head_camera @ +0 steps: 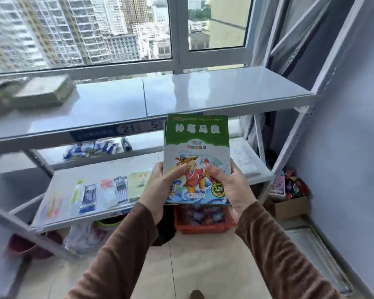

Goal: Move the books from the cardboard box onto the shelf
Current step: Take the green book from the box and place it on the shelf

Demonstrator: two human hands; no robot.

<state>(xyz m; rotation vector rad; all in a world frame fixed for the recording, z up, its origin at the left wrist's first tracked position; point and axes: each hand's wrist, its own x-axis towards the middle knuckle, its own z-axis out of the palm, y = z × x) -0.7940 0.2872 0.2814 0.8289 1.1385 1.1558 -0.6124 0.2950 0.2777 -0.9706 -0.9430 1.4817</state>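
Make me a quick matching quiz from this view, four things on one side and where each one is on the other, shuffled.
Things:
1. green book
2. stack of books
3. red basket
4. pen packets

Places:
A. floor under the shelves
B. left end of the top shelf
C. lower shelf
D. held in both hands, left hand and right hand

Pairs: 1-D, 2-B, 3-A, 4-C

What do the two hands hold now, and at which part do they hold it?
Both hands hold a thin stack of picture books by its lower end: the left hand at the lower left edge, the right hand at the lower right, thumbs on the cover.
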